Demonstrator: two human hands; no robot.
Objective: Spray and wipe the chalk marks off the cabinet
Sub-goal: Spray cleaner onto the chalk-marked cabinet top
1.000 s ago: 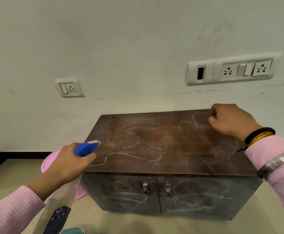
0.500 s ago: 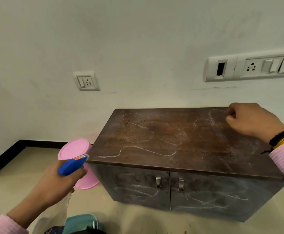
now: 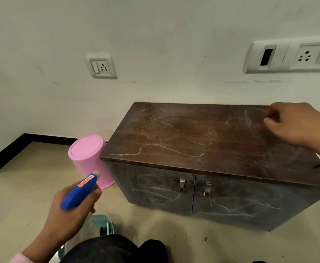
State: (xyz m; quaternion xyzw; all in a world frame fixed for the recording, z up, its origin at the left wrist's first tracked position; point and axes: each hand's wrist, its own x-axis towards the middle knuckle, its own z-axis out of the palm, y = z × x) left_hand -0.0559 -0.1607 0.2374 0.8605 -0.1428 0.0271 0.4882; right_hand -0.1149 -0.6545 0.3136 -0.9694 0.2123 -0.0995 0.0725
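Observation:
A low dark-brown cabinet (image 3: 231, 158) stands against the wall. White chalk marks (image 3: 165, 148) loop across its top, and more scribbles cover its two doors (image 3: 237, 207). Fine wet speckles show on the top's far left part. My left hand (image 3: 64, 221) holds a spray bottle (image 3: 79, 192) by its blue trigger head, low in front of the cabinet's left corner, nozzle aimed up and right. My right hand (image 3: 296, 124) rests as a closed fist on the top's far right; nothing shows in it.
A pink bucket (image 3: 89, 160) stands upside down on the floor, against the cabinet's left side. A teal object (image 3: 103, 223) lies on the floor near my dark-clad knees (image 3: 113, 249). Wall sockets (image 3: 101, 65) and a switch panel (image 3: 292, 56) sit above.
My left hand has dropped with the spray bottle from the cabinet's front-left edge down toward the floor. The view has shifted left and down. My right fist stays on the top.

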